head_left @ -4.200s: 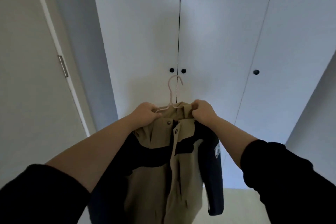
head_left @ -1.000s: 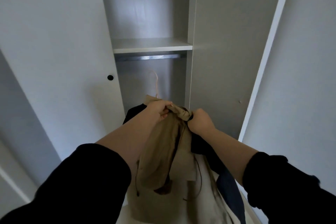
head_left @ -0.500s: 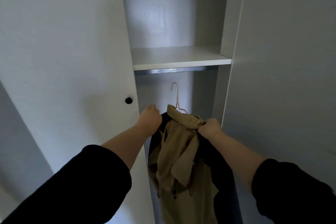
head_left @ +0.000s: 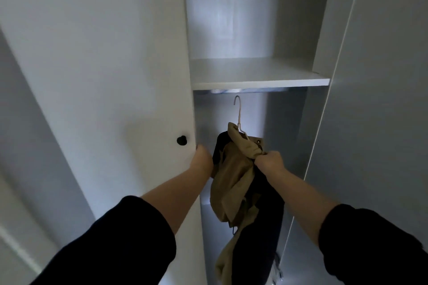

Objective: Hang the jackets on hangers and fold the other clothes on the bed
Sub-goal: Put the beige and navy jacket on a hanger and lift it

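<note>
Below the rail (head_left: 231,91), right hand (head_left: 269,162) clenches the jacket (head_left: 234,183) collar to hook its hanger (head_left: 238,111) up; left hand (head_left: 203,159) braces the door (head_left: 115,76), finger curl hidden.

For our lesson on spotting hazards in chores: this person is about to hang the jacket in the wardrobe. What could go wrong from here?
The hook of the hanger is below the rail, not on it; letting go would drop the jacket.
The right hand grips bunched collar fabric, so the jacket may slide off the hanger.
The left hand holds the edge of the wardrobe door; fingers could get pinched if it swings.
</note>
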A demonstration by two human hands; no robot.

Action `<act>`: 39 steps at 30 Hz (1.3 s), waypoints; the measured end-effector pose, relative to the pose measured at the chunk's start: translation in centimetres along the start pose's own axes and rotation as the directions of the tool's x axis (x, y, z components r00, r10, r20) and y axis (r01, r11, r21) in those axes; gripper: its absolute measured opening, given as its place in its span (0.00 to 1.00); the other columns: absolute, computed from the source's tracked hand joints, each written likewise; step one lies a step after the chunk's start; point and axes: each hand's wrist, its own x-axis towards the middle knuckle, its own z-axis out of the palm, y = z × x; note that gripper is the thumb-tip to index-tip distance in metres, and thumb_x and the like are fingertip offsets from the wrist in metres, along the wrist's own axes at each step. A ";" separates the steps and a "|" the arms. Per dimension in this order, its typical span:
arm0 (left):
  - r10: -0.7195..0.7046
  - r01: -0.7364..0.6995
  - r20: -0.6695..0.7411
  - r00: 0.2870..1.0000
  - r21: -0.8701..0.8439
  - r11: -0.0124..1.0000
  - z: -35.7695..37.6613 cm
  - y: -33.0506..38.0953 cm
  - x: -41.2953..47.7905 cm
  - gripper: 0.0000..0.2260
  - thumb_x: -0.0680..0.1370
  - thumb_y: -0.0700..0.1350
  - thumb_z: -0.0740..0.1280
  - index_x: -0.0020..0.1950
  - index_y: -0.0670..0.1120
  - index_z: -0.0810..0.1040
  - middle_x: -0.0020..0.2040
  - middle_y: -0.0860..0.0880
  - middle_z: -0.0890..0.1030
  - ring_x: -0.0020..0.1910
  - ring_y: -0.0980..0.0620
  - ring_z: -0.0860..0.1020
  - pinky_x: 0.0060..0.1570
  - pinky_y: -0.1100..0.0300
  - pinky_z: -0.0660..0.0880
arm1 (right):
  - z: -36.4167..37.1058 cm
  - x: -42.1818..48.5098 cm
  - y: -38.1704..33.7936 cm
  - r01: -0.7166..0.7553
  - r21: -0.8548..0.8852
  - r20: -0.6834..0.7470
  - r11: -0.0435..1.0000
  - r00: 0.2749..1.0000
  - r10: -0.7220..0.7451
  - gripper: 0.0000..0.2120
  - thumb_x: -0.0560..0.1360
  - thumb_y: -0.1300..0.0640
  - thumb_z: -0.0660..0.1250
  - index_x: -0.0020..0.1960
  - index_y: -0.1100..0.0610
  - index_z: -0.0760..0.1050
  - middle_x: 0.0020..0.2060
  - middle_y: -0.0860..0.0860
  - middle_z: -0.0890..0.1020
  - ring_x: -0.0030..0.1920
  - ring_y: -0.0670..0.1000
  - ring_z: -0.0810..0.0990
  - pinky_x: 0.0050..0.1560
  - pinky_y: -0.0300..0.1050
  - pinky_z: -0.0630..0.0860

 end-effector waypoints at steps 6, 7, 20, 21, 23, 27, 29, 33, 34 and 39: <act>0.123 -0.251 0.374 0.919 0.316 0.915 0.3 1.5 -10.8 0.08 0.78 0.44 0.59 0.49 0.42 0.75 0.48 0.44 0.77 0.50 0.47 0.78 0.48 0.56 0.75 | 1.5 -5.4 0.6 0.026 0.057 0.076 0.998 0.997 -0.030 0.08 0.76 0.63 0.62 0.37 0.60 0.72 0.34 0.55 0.75 0.34 0.52 0.74 0.40 0.44 0.73; 0.126 -0.267 0.408 0.904 0.310 0.912 1.3 1.3 -12.7 0.08 0.77 0.44 0.60 0.49 0.43 0.76 0.47 0.45 0.77 0.49 0.47 0.78 0.46 0.56 0.75 | 1.9 -6.6 0.7 0.035 0.064 0.095 0.997 0.995 -0.041 0.08 0.76 0.63 0.62 0.38 0.61 0.72 0.34 0.55 0.75 0.34 0.52 0.74 0.41 0.44 0.73; 0.028 -0.217 0.411 0.911 0.422 0.880 11.4 -7.8 -31.7 0.12 0.80 0.37 0.62 0.61 0.44 0.76 0.60 0.47 0.78 0.60 0.44 0.74 0.61 0.49 0.67 | 7.2 -20.2 2.4 0.079 -0.010 0.349 0.997 0.934 -0.070 0.18 0.78 0.73 0.57 0.34 0.55 0.64 0.32 0.51 0.66 0.32 0.47 0.63 0.20 0.26 0.63; 0.006 -0.194 0.393 0.920 0.441 0.876 11.9 -8.4 -32.3 0.12 0.80 0.38 0.62 0.62 0.45 0.76 0.60 0.47 0.78 0.60 0.45 0.73 0.62 0.48 0.66 | 7.6 -21.0 2.4 0.094 -0.034 0.339 0.995 0.938 -0.077 0.19 0.77 0.73 0.58 0.32 0.56 0.64 0.31 0.51 0.66 0.31 0.48 0.64 0.18 0.27 0.62; -0.033 -0.150 0.354 0.935 0.477 0.866 12.8 -9.6 -33.4 0.13 0.80 0.39 0.63 0.64 0.46 0.76 0.62 0.47 0.77 0.62 0.44 0.71 0.66 0.44 0.62 | 8.5 -22.6 2.1 0.104 -0.039 0.337 0.994 0.938 -0.084 0.18 0.76 0.73 0.59 0.31 0.57 0.65 0.30 0.52 0.67 0.30 0.48 0.65 0.18 0.28 0.61; -0.059 -0.085 0.288 0.956 0.463 0.882 14.2 -12.6 -35.6 0.14 0.80 0.42 0.63 0.66 0.47 0.75 0.65 0.46 0.74 0.65 0.41 0.68 0.70 0.41 0.56 | 10.7 -26.0 1.3 0.084 -0.030 0.347 0.996 0.935 -0.068 0.16 0.75 0.73 0.59 0.32 0.59 0.67 0.31 0.53 0.69 0.30 0.50 0.67 0.19 0.29 0.63; -0.026 -0.090 0.246 0.969 0.449 0.889 14.9 -14.3 -36.8 0.13 0.81 0.41 0.61 0.65 0.45 0.75 0.63 0.46 0.75 0.63 0.42 0.69 0.69 0.43 0.59 | 11.7 -27.6 0.5 0.073 -0.025 0.331 0.997 0.942 -0.061 0.15 0.76 0.72 0.60 0.33 0.59 0.67 0.31 0.53 0.69 0.30 0.50 0.67 0.22 0.32 0.67; 0.016 -0.106 0.206 0.978 0.434 0.895 16.9 -16.9 -38.7 0.12 0.80 0.38 0.60 0.62 0.45 0.77 0.60 0.46 0.76 0.59 0.44 0.70 0.65 0.46 0.63 | 13.9 -30.1 -0.9 0.025 -0.018 0.328 1.000 0.945 -0.018 0.14 0.77 0.70 0.58 0.36 0.58 0.66 0.34 0.53 0.70 0.32 0.49 0.67 0.25 0.33 0.69; 0.015 -0.106 0.206 0.978 0.437 0.893 17.4 -17.4 -39.0 0.12 0.81 0.38 0.60 0.62 0.44 0.77 0.59 0.46 0.75 0.59 0.44 0.70 0.65 0.46 0.64 | 14.2 -30.7 -1.3 0.015 -0.029 0.308 0.999 0.951 -0.005 0.13 0.77 0.69 0.60 0.35 0.58 0.66 0.34 0.53 0.70 0.32 0.48 0.68 0.27 0.36 0.69; 0.076 -0.134 0.168 0.983 0.366 0.921 19.8 -20.2 -39.6 0.13 0.80 0.36 0.58 0.61 0.42 0.77 0.58 0.45 0.76 0.59 0.43 0.70 0.62 0.45 0.65 | 15.1 -32.0 -2.3 -0.031 0.045 0.252 0.999 0.968 0.019 0.07 0.76 0.70 0.61 0.41 0.62 0.70 0.37 0.56 0.73 0.34 0.51 0.70 0.35 0.40 0.70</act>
